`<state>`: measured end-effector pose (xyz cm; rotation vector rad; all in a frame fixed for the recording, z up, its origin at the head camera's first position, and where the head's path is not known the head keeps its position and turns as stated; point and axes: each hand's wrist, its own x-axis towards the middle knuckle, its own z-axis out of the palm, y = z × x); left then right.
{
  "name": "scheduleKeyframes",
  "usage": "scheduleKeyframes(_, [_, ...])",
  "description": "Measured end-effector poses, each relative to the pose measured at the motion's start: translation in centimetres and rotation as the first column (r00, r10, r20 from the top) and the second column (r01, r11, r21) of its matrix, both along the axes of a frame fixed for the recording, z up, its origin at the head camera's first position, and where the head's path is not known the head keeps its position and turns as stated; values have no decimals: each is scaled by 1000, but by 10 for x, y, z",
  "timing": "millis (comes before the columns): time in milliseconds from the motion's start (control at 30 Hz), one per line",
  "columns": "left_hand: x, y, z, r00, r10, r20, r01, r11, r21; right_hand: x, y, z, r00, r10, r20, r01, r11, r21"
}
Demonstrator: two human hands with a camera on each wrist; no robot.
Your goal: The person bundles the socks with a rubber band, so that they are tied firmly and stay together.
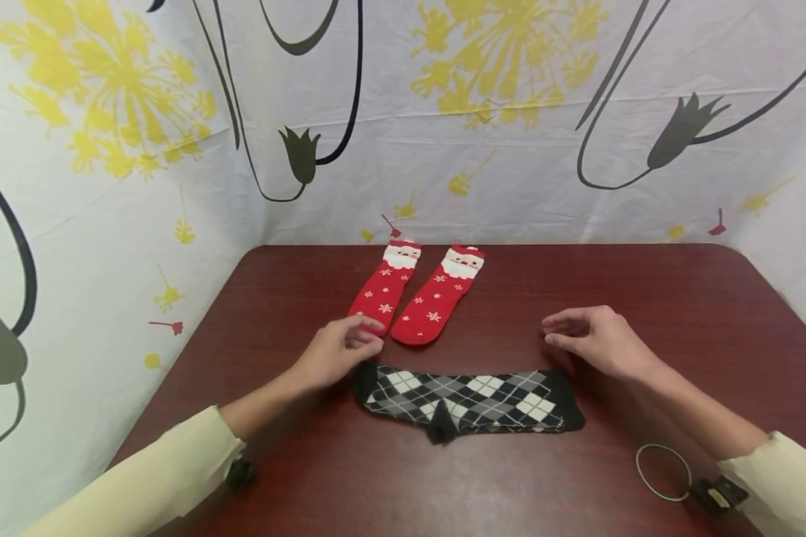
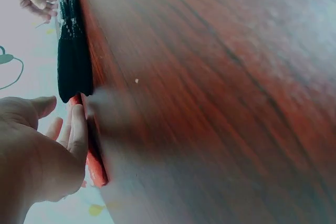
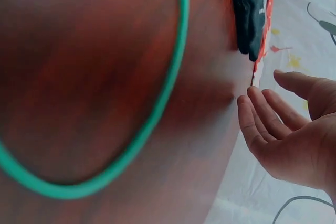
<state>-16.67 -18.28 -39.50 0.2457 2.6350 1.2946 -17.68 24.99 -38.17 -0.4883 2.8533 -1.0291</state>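
A black, grey and white argyle sock (image 1: 483, 395) lies flat across the table, its black heel pointing toward me. By its left end is my left hand (image 1: 339, 349), fingers loosely bent and holding nothing. My right hand (image 1: 601, 341) hovers beyond the sock's right end, thumb and fingers apart with nothing between them. In the left wrist view, the left fingers (image 2: 79, 129) reach close to the sock's black end (image 2: 75, 72). The right wrist view shows a gap between the right hand (image 3: 294, 129) and the sock (image 3: 248, 14).
Two red Santa socks (image 1: 439, 298) with white snowflakes lie side by side farther back, the left one (image 1: 384, 291) partly behind my left fingers. A thin loop (image 1: 663, 472) hangs by the right wrist. Patterned cloth (image 1: 510, 194) stands behind the dark red-brown table (image 1: 645, 283).
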Motion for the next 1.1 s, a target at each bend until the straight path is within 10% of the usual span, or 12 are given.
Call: scheduleKeyframes(1100, [-10, 24, -2, 996, 82, 28, -83, 996, 34, -88, -27, -13, 993, -112, 28, 115, 986, -123])
